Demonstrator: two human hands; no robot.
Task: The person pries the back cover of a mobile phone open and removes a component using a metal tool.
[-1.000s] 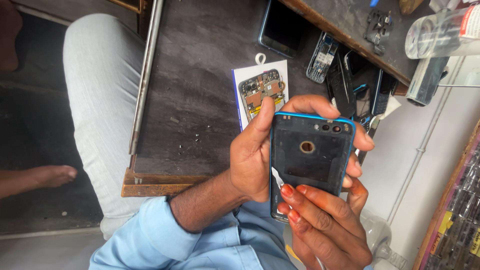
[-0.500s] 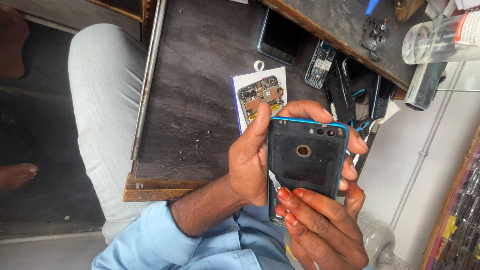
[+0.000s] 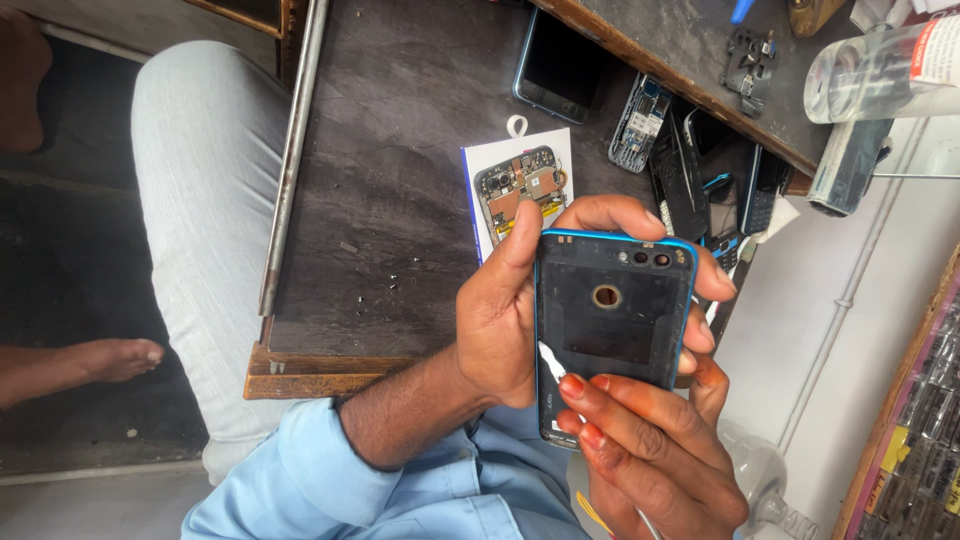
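My left hand [image 3: 500, 330] grips a dark phone back cover [image 3: 615, 320] with a blue rim, its inner side facing me. The thumb lies on the left edge and the fingers wrap round the right edge. The cover has a round hole in the middle and two camera holes near the top. My right hand [image 3: 650, 450], coming up from below, pinches a thin white tool [image 3: 551, 358] whose tip touches the lower left inside of the cover.
Behind the cover an opened phone with its circuit board bare [image 3: 520, 190] lies on a white box on the dark wooden desk [image 3: 400, 250]. Another phone [image 3: 555, 65], loose phone parts [image 3: 700, 170] and a clear plastic container [image 3: 880, 70] lie further back. A bare foot [image 3: 110, 360] shows at left.
The view has drifted a little. Both hands keep their hold, and the tool tip stays at the cover's lower left.
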